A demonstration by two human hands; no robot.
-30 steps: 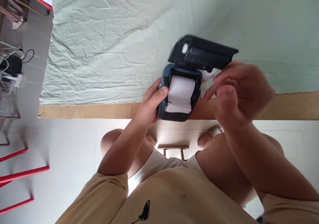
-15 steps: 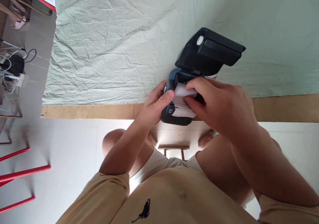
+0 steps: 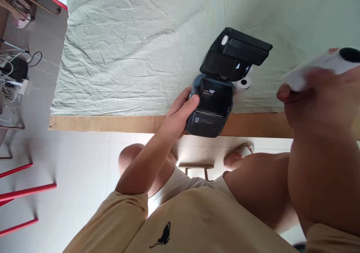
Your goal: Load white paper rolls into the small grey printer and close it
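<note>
Here's the picture around the printer (image 3: 202,125): a broad open lane over the cloth (image 3: 135,58), from ten towards eleven o'clock! From twelve round to one, the raised lid (image 3: 219,62) blocks any pass; at two, a small white roll (image 3: 242,83) crowds the flank. There's a gap at three, walled off farther out by the right hand (image 3: 323,103) and its paper roll (image 3: 329,62). The left hand (image 3: 178,116) bars nine o'clock. Straight down from above, the paper bay (image 3: 215,101) lies open!
</note>
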